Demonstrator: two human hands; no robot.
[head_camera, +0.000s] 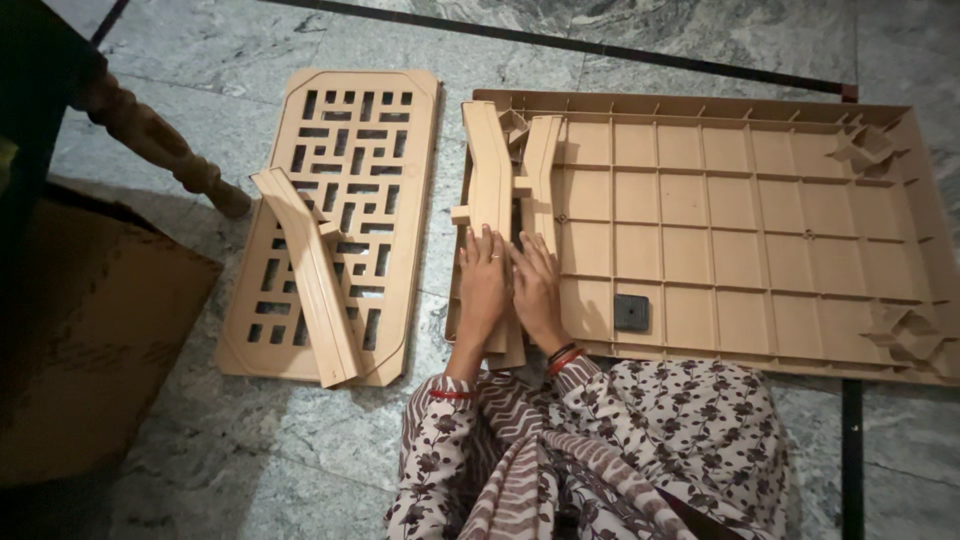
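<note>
1. We see our left hand (482, 285) lying flat, palm down, on the long tan plastic leg piece (489, 190) that rests on the left end of the big panel; the fingers are stretched out and pressing, not curled round it.
2. Our right hand (536, 290) lies just beside the left one, also flat and open, with its fingertips on the second tan plastic leg piece (541, 165); it clasps nothing.
3. Both leg pieces run side by side, away from us, and meet the far left corner of the large tan ribbed plastic tabletop panel (740, 200), which lies upside down on the floor with its grid of ribs facing up.
4. A small dark square patch (631, 313) sits in one cell of that grid, near the panel's near edge and just to the right of our right hand.
5. To the left, well apart from our hands, a tan plastic lattice panel (350, 150) with slotted cut-outs lies flat, and a third tan plastic leg piece (312, 275) lies slantwise across it.
6. Everything rests on a grey-green marble floor (300, 450) with dark inlaid lines.
7. At the far left we see a brown cardboard box (90, 350) and above it a turned wooden furniture leg (165, 150).
</note>
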